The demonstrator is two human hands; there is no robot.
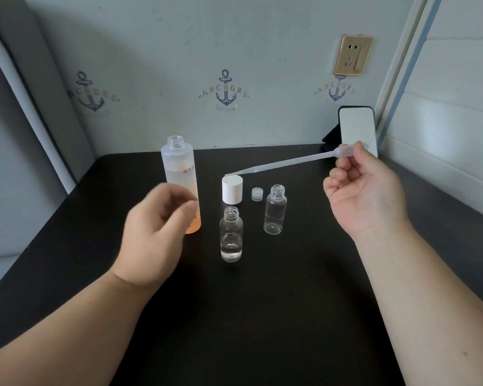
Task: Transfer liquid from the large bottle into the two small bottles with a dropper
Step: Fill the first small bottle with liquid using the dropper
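Observation:
The large frosted bottle (180, 174) stands uncapped on the black table (262, 316), with an orange tint at its base. My left hand (154, 235) hovers blurred in front of its lower part, fingers loosely curled, holding nothing that I can see. My right hand (363, 196) pinches the bulb of a clear plastic dropper (285, 162), whose tip points left above the white cap (232, 189). One small clear bottle (231, 235) holds a little liquid. The other small bottle (275, 210) looks empty. Both are uncapped.
A small clear cap (257, 194) lies between the white cap and the right small bottle. A phone (357, 129) leans against the wall at the back right. A wall socket (352, 54) is above it. The table's far edge meets the wall.

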